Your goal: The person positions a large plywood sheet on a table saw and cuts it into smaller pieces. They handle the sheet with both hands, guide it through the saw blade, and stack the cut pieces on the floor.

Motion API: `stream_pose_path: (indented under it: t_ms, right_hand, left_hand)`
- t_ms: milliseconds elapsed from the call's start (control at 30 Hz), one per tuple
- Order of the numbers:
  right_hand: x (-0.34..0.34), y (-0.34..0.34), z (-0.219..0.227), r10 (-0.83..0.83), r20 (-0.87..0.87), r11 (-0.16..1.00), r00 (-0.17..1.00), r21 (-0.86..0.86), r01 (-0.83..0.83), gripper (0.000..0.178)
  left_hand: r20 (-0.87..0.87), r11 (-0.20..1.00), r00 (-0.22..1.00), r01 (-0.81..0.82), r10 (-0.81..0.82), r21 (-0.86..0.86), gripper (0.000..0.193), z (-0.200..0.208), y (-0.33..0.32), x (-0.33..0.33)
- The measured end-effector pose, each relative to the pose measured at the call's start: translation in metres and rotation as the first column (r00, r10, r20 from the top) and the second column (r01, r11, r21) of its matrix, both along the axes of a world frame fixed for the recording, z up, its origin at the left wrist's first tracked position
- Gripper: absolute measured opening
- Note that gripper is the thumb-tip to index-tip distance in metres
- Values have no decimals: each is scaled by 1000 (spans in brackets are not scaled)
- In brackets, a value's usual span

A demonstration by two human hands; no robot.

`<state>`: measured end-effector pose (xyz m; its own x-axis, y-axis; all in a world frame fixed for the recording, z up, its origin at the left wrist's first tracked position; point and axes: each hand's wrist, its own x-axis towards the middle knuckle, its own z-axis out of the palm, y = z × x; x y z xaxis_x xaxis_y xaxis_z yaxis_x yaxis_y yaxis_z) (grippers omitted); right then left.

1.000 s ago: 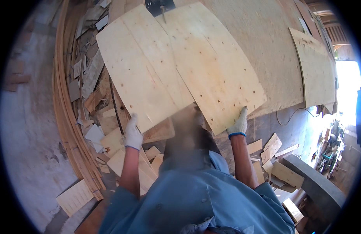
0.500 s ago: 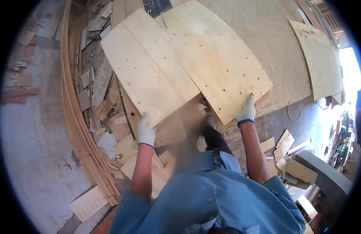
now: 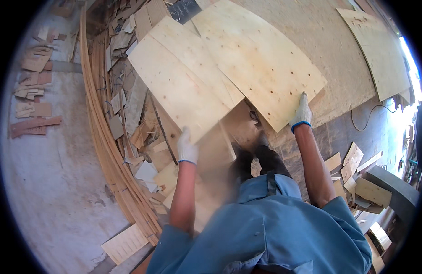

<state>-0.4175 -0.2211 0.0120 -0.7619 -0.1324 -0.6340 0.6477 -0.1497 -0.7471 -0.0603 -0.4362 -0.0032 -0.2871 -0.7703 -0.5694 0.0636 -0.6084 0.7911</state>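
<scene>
Two pale plywood sheets with dark knots lie side by side in front of me, their long edges meeting. My left hand [image 3: 188, 146], in a white glove with a blue cuff, is closed on the near corner of the left plywood sheet [image 3: 181, 77]. The right plywood sheet [image 3: 261, 64] has my right hand [image 3: 302, 112] at its near right edge, gloved the same way and closed on it. Fingers under both sheets are hidden. The left sheet's near end juts out over the brownish work surface's edge.
A large brown board surface [image 3: 332, 77] extends beyond the sheets. Another plywood sheet [image 3: 380, 52] rests at the far right. Long wooden strips [image 3: 103, 150] run along my left, beside scattered offcuts [image 3: 122, 86]. More wood scraps [image 3: 373, 192] lie low on the right, near a grey curved piece [image 3: 393, 185].
The whole scene has shifted right in view, and the near ends of the sheets appear slightly higher. Both hands keep their places on the sheets.
</scene>
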Motion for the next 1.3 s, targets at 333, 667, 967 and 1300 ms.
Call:
stream_pose_path:
  t_ms: [333, 667, 967, 1300]
  right_hand:
    - [-1, -1, -3, -93, 43, 990, 995, -100, 97, 56]
    - [29, 43, 4, -70, 84, 992, 994, -98, 78, 55]
    - [45, 68, 9, -80, 118, 975, 990, -199, 103, 54]
    - [9, 17, -10, -49, 65, 991, 997, -124, 56, 56]
  left_hand:
    - [-16, 994, 999, -43, 45, 99, 46, 7, -3, -8]
    - [217, 978, 968, 161, -129, -135, 45, 13, 37, 29]
    - [-12, 989, 998, -52, 54, 138, 44, 13, 62, 41]
    - [-90, 982, 991, -83, 99, 168, 43, 21, 6, -3]
